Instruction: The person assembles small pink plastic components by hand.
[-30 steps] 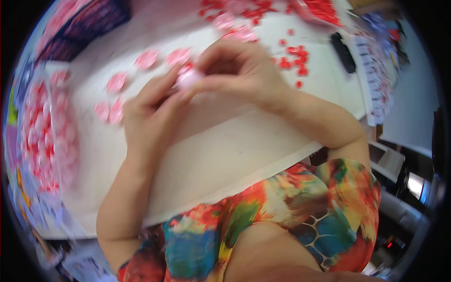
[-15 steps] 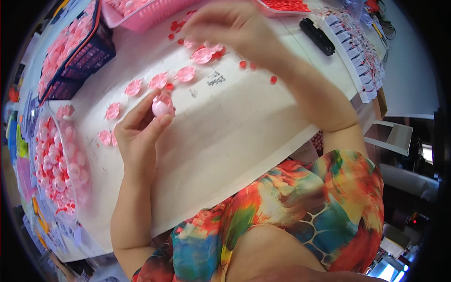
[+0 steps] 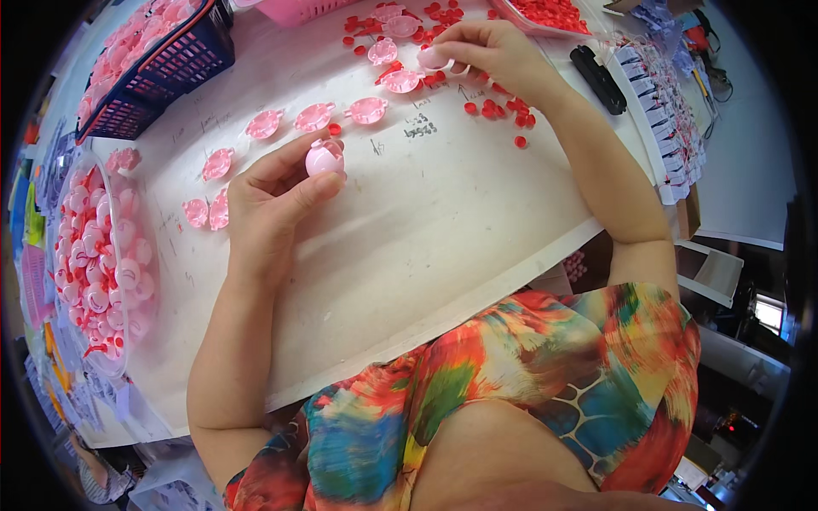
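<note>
My left hand (image 3: 277, 192) grips a small round pink plastic piece (image 3: 325, 159) between thumb and fingers, its jagged opening facing up. A red disc (image 3: 335, 129) shows just beyond it. Farther off and to the right, my right hand (image 3: 503, 60) pinches a pale pink rounded piece (image 3: 432, 58) above the table. Close below that piece lies a pink shell half (image 3: 401, 81), with small red discs (image 3: 492, 109) scattered around. More pink shell halves, such as one with side tabs (image 3: 366, 110), lie in a loose row beyond my left hand.
A dark blue basket (image 3: 162, 77) of pink parts stands at the far left. Nearer is a clear tub (image 3: 119, 281) heaped with pink and red pieces. A pink basket (image 3: 298, 8) and a tray of red discs (image 3: 545, 15) sit at the back. A black stapler-like object (image 3: 598, 79) lies right.
My right hand has gone from a blurred reach over the pink shells to pinching a pale pink piece, slightly farther right. My left hand keeps its round piece. The view has shifted a little.
</note>
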A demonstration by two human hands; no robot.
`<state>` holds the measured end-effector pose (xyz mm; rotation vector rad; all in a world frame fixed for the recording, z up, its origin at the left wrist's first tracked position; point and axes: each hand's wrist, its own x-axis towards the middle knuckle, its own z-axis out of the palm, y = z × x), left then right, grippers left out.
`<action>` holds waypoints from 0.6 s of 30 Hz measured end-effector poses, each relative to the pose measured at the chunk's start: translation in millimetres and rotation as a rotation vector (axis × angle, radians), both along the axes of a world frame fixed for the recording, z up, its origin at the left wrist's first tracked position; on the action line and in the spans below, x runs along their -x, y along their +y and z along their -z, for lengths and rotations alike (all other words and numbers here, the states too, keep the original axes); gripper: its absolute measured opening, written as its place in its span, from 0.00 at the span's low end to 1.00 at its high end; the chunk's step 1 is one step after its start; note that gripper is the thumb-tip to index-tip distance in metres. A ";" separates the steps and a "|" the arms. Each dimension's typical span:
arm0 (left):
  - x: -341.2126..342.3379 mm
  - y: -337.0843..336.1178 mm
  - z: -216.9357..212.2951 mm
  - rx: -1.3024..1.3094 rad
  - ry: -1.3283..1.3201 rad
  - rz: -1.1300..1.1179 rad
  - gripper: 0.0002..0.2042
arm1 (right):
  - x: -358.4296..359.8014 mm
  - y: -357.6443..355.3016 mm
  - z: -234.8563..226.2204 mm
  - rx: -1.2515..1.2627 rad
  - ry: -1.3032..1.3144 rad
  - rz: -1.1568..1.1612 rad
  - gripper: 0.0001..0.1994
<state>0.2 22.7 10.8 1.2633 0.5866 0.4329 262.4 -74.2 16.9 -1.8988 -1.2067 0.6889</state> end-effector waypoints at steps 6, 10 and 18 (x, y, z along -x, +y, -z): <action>-1.7 -2.6 0.9 0.072 -0.021 0.010 0.19 | -11.9 -12.7 -4.6 -0.074 0.413 0.124 0.11; -0.3 -1.3 4.3 0.055 -0.033 0.012 0.19 | 0.7 -15.5 -7.1 -0.025 0.577 -0.012 0.11; -7.4 -2.6 5.8 0.037 -0.066 0.049 0.18 | 49.7 -12.0 -0.7 0.207 0.251 -0.147 0.08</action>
